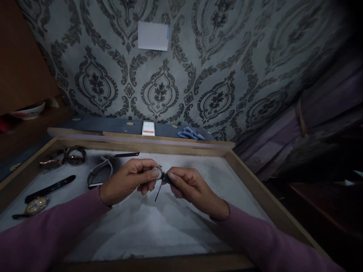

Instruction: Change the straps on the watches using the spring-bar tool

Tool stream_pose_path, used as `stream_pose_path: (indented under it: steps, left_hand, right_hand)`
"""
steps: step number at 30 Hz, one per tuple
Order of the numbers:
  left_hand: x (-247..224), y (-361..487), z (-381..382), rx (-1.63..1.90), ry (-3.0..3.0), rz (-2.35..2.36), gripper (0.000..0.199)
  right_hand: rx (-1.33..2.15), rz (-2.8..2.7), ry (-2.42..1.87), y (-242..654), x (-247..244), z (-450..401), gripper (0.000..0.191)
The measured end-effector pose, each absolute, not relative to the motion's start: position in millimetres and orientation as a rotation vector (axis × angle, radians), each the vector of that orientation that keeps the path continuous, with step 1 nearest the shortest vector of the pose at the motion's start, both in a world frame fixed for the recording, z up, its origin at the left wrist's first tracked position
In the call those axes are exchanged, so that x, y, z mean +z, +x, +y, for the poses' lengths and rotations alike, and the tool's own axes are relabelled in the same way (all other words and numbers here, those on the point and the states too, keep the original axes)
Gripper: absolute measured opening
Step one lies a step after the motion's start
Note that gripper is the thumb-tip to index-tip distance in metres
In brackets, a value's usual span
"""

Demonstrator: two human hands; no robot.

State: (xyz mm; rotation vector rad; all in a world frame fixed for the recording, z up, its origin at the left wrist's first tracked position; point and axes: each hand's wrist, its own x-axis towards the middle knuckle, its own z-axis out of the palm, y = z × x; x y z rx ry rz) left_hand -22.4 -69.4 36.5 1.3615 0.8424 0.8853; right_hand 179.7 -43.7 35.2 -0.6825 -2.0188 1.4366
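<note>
Over the middle of the wooden tray, my left hand (132, 176) pinches a small wristwatch (157, 172) with a round case, the thumb lying across its face. My right hand (195, 189) is closed on a dark watch strap (167, 179) at the right side of that case; the fingers cover most of the strap. A thin dark strip (158, 192) hangs down between the hands, and I cannot tell whether it is part of the strap or a tool. Both hands are close together, raised above the tray's white surface (159, 230).
A wooden rim (249, 177) surrounds the tray. At left lie a gold-faced watch (36, 205) with a black strap (52, 188), two more watches (75, 155), a looped pale strap (102, 170) and a dark flat strip (126, 155). Behind the rim are a phone-like object (148, 128) and blue cloth (190, 133).
</note>
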Motion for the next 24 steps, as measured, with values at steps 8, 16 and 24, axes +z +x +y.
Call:
stream_pose_path:
  steps: [8,16,24]
  left_hand:
    - [36.4,-24.4,-67.9,0.841,1.399,0.828,0.032]
    - [34.8,-22.9,-69.0,0.878,1.336,0.819,0.031]
    - [32.5,-22.2,-68.4,0.906,1.295,0.820,0.028]
  right_hand:
    - [1.289,-2.123,-0.690,180.9,33.5,-44.4,0.042]
    - [1.342,-2.058,-0.689,178.6,34.5,-46.1,0.040]
    - [1.370,-2.009,-0.709,178.4,35.8,-47.5,0.040]
